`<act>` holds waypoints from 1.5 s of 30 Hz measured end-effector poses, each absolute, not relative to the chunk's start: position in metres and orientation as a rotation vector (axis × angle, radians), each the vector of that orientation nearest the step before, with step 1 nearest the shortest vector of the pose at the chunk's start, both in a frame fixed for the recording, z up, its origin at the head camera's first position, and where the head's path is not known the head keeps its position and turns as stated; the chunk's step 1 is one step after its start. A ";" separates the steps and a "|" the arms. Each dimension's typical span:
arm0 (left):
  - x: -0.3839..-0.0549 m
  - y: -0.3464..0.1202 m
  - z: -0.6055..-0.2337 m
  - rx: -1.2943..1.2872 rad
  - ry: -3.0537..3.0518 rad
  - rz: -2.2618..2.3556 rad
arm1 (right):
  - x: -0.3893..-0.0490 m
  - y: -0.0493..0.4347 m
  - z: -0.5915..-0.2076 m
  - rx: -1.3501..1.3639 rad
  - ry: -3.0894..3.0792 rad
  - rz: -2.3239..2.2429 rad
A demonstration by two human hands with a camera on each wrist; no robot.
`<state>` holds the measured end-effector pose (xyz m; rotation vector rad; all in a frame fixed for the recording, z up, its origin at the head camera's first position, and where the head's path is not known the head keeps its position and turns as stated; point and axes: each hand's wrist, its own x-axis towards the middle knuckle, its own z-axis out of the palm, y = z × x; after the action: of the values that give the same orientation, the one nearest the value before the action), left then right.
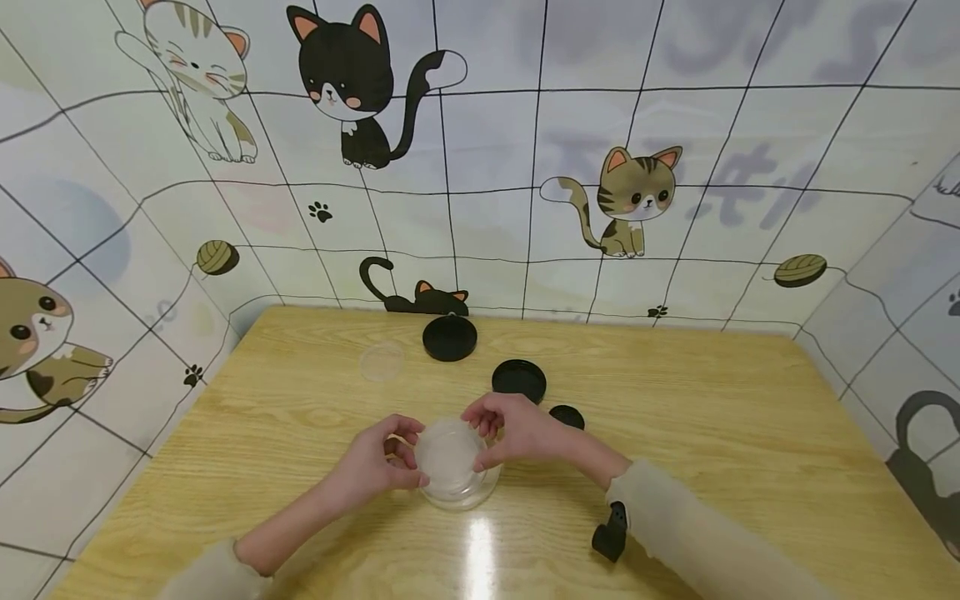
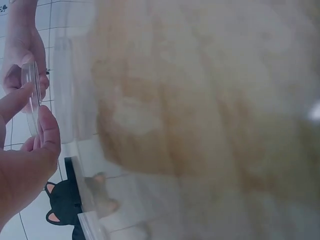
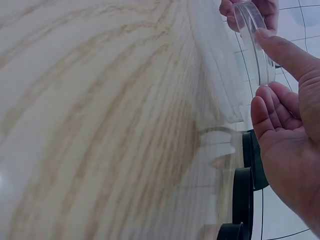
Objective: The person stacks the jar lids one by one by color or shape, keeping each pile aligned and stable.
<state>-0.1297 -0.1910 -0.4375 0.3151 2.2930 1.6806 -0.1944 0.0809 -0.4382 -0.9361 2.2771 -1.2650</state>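
Both hands hold a small clear round dish, like a petri dish point(image 1: 446, 454), by its edge, one from each side. My left hand point(image 1: 372, 462) has its thumb and fingers round the left edge. On the opposite edge, the thumb and fingers of my right hand point(image 1: 525, 431) grip it. In the right wrist view the dish point(image 3: 254, 42) appears edge-on, with rims lying close together. A larger clear round dish point(image 1: 483, 493) rests on the table beneath, partly covered by the held one in the head view.
Behind the hands lie a black round lid point(image 1: 450, 338), a second black lid point(image 1: 519, 379) and a smaller black disc point(image 1: 567, 416), partly behind the right wrist. A faint clear disc point(image 1: 382, 362) lies at the back left of the wooden table point(image 1: 675, 400). A cat-patterned wall covering point(image 1: 495, 225) surrounds it.
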 end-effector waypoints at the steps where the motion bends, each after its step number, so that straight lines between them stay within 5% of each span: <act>1: -0.129 -0.191 -0.439 0.310 2.299 1.671 | -0.194 0.081 -0.439 -0.938 2.278 -1.260; 45: -0.131 -0.189 -0.443 0.418 2.473 1.500 | -0.192 0.073 -0.444 -1.003 2.354 -1.077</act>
<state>-0.1310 -0.1887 -0.4434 0.4176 2.4729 1.4999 -0.1916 0.0733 -0.4437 -1.0025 2.3543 -1.0765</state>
